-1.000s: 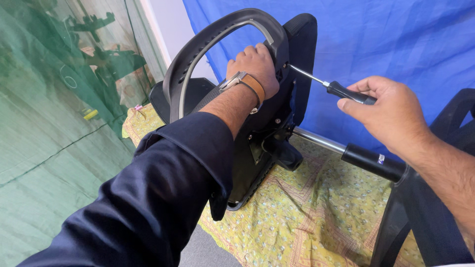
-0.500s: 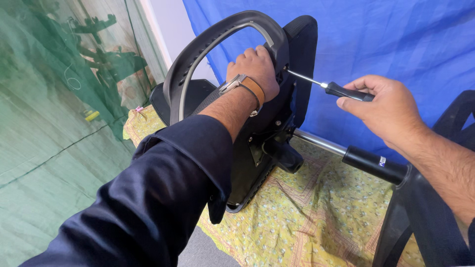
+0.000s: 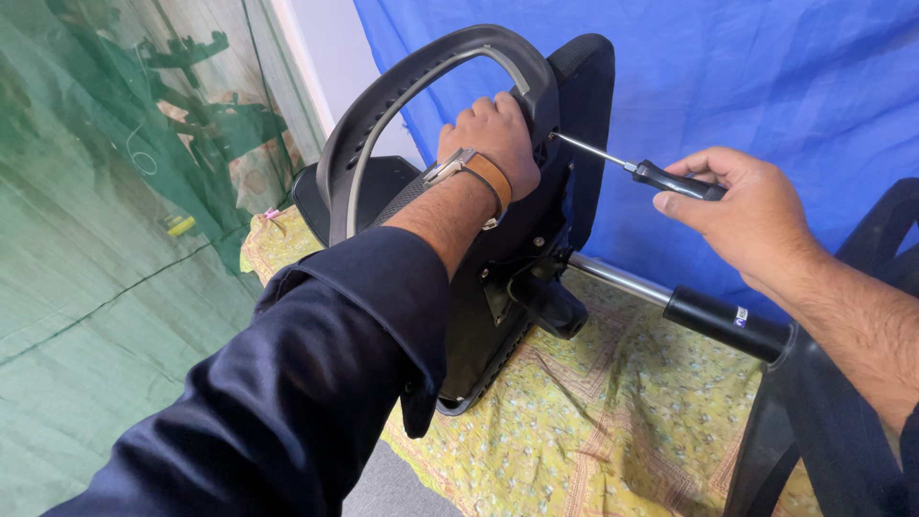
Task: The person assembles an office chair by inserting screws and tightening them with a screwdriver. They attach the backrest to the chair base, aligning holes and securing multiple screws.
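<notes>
Black office chair [image 3: 536,287] lies tipped on a yellow patterned cloth [image 3: 622,421]. Left hand [image 3: 493,134] grips its curved armrest [image 3: 383,105], fingers wrapped tight, evidently to steady it. Right hand [image 3: 747,215] holds a screwdriver [image 3: 637,170], fingers closed round the handle, tip at the armrest joint.

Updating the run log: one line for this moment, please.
left hand: grips chair armrest | right hand: holds screwdriver, tip at armrest | chair on yellow cloth
</notes>
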